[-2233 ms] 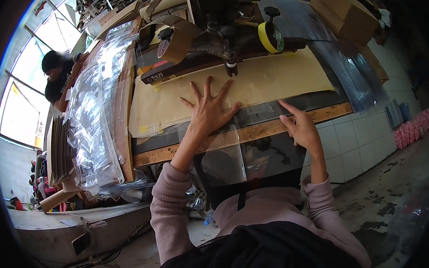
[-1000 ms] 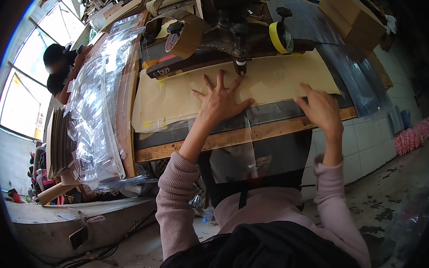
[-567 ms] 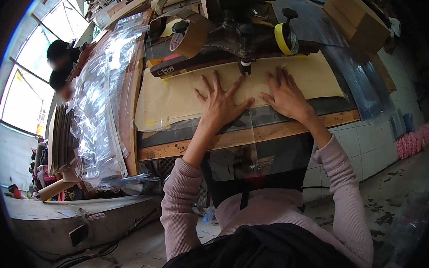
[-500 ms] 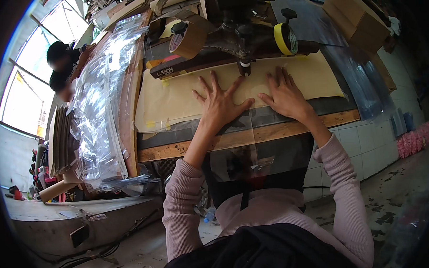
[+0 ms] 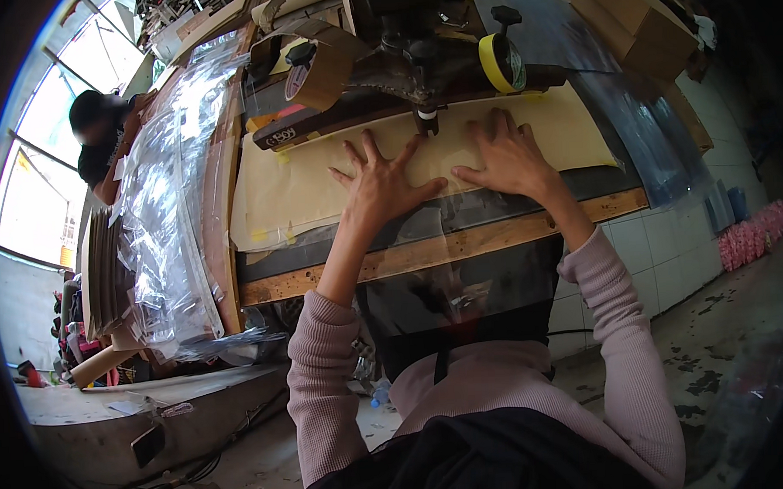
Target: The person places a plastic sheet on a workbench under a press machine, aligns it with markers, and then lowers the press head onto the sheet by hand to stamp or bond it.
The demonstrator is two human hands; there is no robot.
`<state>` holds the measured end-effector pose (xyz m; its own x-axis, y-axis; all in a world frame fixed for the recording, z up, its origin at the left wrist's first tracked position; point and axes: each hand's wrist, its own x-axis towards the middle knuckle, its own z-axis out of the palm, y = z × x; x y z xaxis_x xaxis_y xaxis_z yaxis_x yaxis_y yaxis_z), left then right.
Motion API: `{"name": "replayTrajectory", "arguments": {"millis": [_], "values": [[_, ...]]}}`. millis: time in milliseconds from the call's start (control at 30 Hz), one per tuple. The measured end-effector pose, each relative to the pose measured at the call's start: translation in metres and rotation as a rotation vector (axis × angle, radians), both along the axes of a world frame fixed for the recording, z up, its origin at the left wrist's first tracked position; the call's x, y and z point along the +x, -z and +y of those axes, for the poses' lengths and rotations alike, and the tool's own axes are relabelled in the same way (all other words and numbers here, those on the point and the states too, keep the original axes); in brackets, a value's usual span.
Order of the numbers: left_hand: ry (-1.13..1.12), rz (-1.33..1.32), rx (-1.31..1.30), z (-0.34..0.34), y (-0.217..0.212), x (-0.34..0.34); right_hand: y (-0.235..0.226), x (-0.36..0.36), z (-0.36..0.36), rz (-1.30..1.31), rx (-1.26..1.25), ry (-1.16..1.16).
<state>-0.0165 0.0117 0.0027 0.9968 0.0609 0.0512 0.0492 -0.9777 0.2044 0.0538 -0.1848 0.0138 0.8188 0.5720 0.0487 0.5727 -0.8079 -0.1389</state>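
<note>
1. Head view: left hand (image 5: 380, 188) and right hand (image 5: 512, 160) are lying spread over the yellow sheet (image 5: 289, 196), grip released, holding nothing.
2. Clear film (image 5: 412, 306) is overhanging the desk (image 5: 310, 284), partly covering the sheet.
3. Flattening seems partly done; the film's near end is hanging loose.

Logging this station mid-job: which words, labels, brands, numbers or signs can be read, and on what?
Dark bar: white lettering at its left end, partly legible, not copied.
Brown tape roll: core print too small to read.
Yellow tape roll: core print too small.
Black shirt, left: pale marks, too blurred.
Tan sheet: none visible.
</note>
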Motion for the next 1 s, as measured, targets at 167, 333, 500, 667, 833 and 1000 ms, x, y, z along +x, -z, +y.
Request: {"name": "replayTrajectory", "arguments": {"millis": [167, 333, 500, 667, 833, 1000], "values": [[-0.002, -0.019, -0.006, -0.002, 0.003, 0.002, 0.006, 0.012, -0.004, -0.119, -0.110, 0.037], [-0.018, 0.020, 0.036, -0.003, -0.001, 0.004, 0.009, 0.015, -0.002, -0.154, -0.108, 0.034], [-0.015, -0.014, 0.041, -0.003, 0.002, 0.005, 0.026, 0.015, -0.006, -0.191, -0.012, 0.006], [-0.016, -0.098, 0.032, -0.003, 0.012, 0.008, 0.041, 0.018, -0.009, -0.375, 0.188, -0.021], [-0.012, -0.162, -0.026, 0.001, 0.015, 0.009, 0.039, 0.018, -0.006, -0.414, 0.196, -0.018], [-0.005, -0.154, 0.003, 0.000, 0.015, 0.013, 0.031, 0.015, -0.005, -0.443, 0.175, 0.017]]}}
